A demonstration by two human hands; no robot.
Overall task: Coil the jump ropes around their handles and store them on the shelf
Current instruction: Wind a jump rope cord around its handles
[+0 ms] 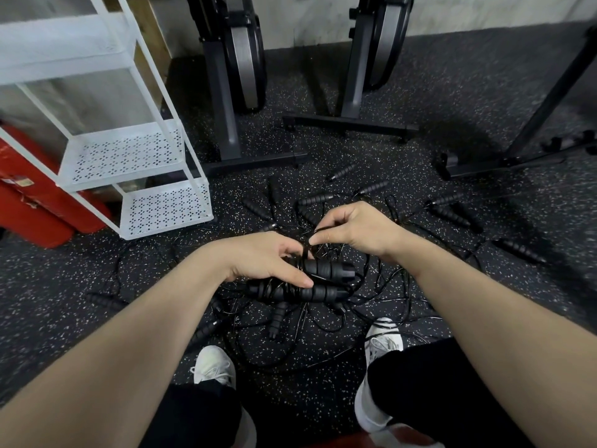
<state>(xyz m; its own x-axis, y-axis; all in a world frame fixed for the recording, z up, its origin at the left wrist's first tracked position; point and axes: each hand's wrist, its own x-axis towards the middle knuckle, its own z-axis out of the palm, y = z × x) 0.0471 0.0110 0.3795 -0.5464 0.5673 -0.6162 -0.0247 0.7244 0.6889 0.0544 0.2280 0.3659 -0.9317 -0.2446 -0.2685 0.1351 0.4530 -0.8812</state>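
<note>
My left hand [269, 258] grips a pair of black ribbed jump-rope handles [323, 279] held side by side, with thin black cord wound round them. Just above, my right hand [350, 226] pinches the loose cord [311, 239] between thumb and fingers. Several other black handles [452, 215] and tangled cords [381, 295] lie scattered over the speckled floor around and beneath my hands. The white shelf [164, 208] stands at the left, its perforated trays bare.
Two upright black exercise machines [232, 76] stand behind the pile, their base bars [350, 124] on the floor. A black frame [517, 156] sits at right. Red cylinders [35, 202] lie left of the shelf. My white shoes [214, 367] are below the ropes.
</note>
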